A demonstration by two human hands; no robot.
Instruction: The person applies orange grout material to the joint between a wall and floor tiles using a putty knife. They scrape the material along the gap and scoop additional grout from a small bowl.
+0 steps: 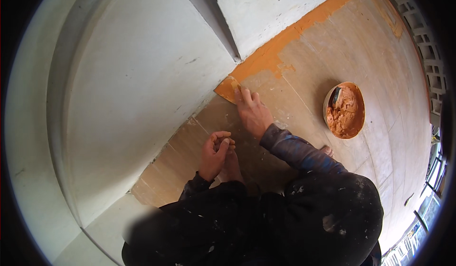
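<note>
Right hand (254, 114): reaches forward to the foot of the wall (147, 76), knuckles up. Grip closed on one edge of a flat, orange-smeared spreader (227, 89), fingertips over its upper face; thumb hidden beneath the hand. Spreader lies low against the floor (323, 52), its far corner close to the wall base, near the lower end of the orange band (263, 61). Contact along its full edge: cannot tell.

Left hand (213, 154): held above the left foot (231, 167), near the body. Fingers loosely curled, thumb apart from the palm, grip slack; nothing seen in it. Orange residue on the fingertips.

Band: paste spread on the floor along the wall base, running up and right past the dark recess (218, 19); inner border ragged, with thin smears reaching onto the planks.

Bowl (326, 107): on the floor to the right of the right hand, well apart from it. Holds lumpy orange paste (346, 116); a dark tool (337, 96) leans inside at the left wall of the bowl, its lower part out of sight.

Body: dark trousers (332, 209) with pale specks, knees bent. Right sleeve (304, 147) dark and patterned; bare toes (327, 150) show just beside it.
</note>
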